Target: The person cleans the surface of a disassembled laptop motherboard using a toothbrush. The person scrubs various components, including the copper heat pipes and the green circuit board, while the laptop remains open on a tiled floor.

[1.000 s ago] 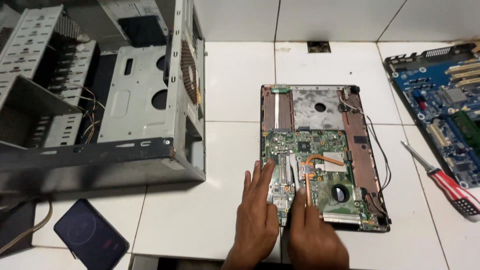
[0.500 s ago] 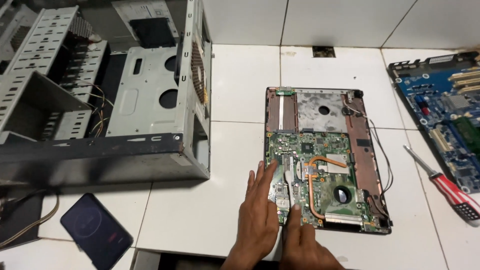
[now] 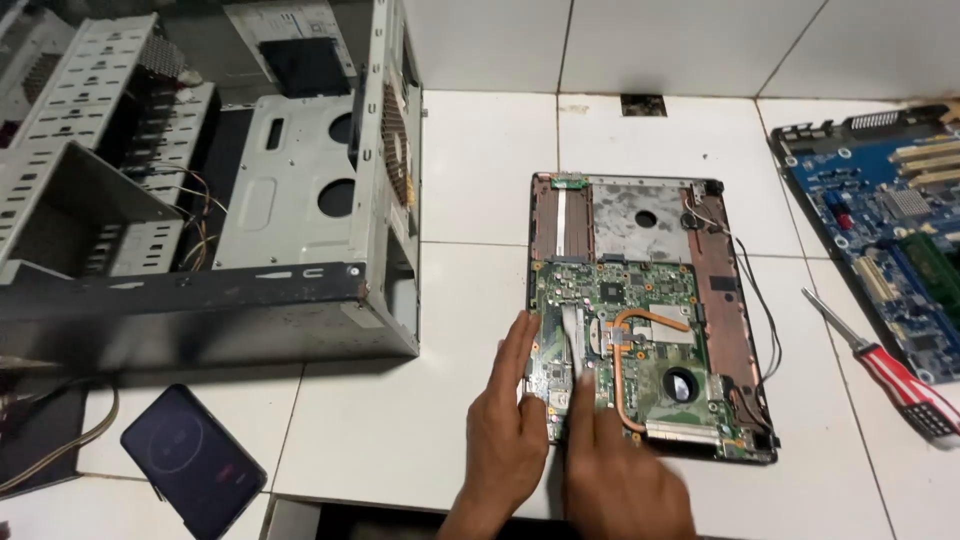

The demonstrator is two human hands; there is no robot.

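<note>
1. Laptop base, opened, dark rectangular shell w/ green circuit board and copper heat pipe [image 3: 650,330], is seen lying flat on the white tiled floor [image 3: 480,200], between the grey metal desktop PC case [image 3: 250,200] and the blue motherboard [image 3: 890,230]. Biggest risk judged: the board could be flexed or cracked if it is pried up at its near-left corner while screws or connectors are still fastened.
2. Left hand [image 3: 505,440] is laid flat, fingers extended, along the board's left edge; nothing is gripped, the edge is only pressed. If pressure is put on unevenly, the shell could be slid across the smooth tile.
3. Right hand [image 3: 610,470] is blurred; its forefinger is stretched onto the board near a pale ribbon strip [image 3: 572,335]. Whether anything is pinched can't be told. Ribbon or its latch could be torn if tugged sideways.
4. Thin black wires [image 3: 762,300] are looped out past the shell's right side; they could be snagged and pulled off if the base is shifted.
5. Bare skin on exposed chips: static damage is poss., as no strap is seen.
6. Red-handled screwdriver [image 3: 895,380] lies well apart on the right; dark smartphone [image 3: 195,460] lies near left, and could be knocked by an elbow.
</note>
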